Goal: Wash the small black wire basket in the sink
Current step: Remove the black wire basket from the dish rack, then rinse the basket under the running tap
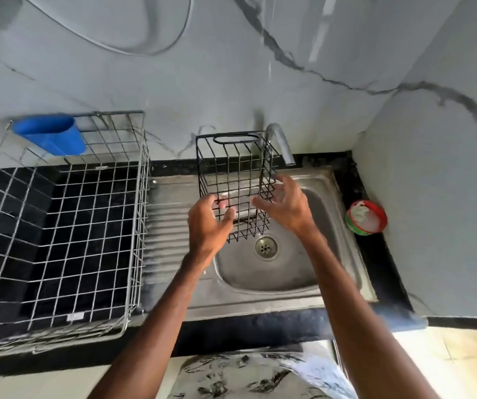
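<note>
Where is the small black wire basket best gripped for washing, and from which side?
By its lower side walls, coming from left and right. The black wire basket stands tall and narrow over the sink, and its open grid lets fingers hook through, as the left hand does; the right hand is open beside it.

Black wire basket [235,180], empty, tilted above the sink [329,197]

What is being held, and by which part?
The left hand grips the black wire basket by its lower side wires; the right hand's fingers are spread beside it.
</note>
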Tool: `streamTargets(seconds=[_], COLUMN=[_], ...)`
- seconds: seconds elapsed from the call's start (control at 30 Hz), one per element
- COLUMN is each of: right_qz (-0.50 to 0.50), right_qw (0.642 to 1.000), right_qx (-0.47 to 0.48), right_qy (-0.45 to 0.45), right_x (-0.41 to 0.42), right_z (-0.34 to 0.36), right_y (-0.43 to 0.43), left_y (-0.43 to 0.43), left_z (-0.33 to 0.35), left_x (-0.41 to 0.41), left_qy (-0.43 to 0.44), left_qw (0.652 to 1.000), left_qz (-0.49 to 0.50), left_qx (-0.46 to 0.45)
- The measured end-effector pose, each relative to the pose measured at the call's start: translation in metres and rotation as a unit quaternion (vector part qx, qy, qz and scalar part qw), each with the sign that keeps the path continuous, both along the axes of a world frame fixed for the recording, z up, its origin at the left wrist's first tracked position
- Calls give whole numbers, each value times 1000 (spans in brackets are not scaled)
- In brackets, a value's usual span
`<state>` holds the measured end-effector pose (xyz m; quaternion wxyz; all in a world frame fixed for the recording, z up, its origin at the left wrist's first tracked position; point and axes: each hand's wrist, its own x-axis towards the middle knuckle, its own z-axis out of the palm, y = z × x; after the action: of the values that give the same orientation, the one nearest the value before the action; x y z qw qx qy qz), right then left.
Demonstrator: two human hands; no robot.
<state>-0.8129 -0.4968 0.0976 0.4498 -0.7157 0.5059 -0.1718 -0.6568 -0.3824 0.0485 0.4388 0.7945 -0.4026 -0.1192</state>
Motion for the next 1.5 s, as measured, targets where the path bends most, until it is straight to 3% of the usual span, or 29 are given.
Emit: streamTargets(seconds=[0.3,0.6,0.77,0.9,0.97,1.3,1.5], right_qz=[-11,-81,-111,-114,-113,-147,-144], right_qw=[995,984,984,987,989,988,987], right_qx=[50,67,49,26,14,-32,-75], right_qy=[87,145,128,110,98,25,-13], right_x=[8,-10,-30,-39,-42,-51,-50], right_z=[-41,-130,-178,-207,-221,-271,-283], right_y=[-4,-57,-86,-100,-106,-125,-124], left_y=[5,-48,-71,-81,-80,-159,-230], left_z=[-58,-138,-187,-208,-217,-183,-171], left_x=[6,-21,-24,-14,1,65,54], left_qy=[-26,25,83,195,210,-19,-27], left_qw=[996,989,969,940,936,985,985], left_qz=[-78,-134,-200,-252,-255,-171,-165], left_qx=[37,51,118,119,119,22,-31])
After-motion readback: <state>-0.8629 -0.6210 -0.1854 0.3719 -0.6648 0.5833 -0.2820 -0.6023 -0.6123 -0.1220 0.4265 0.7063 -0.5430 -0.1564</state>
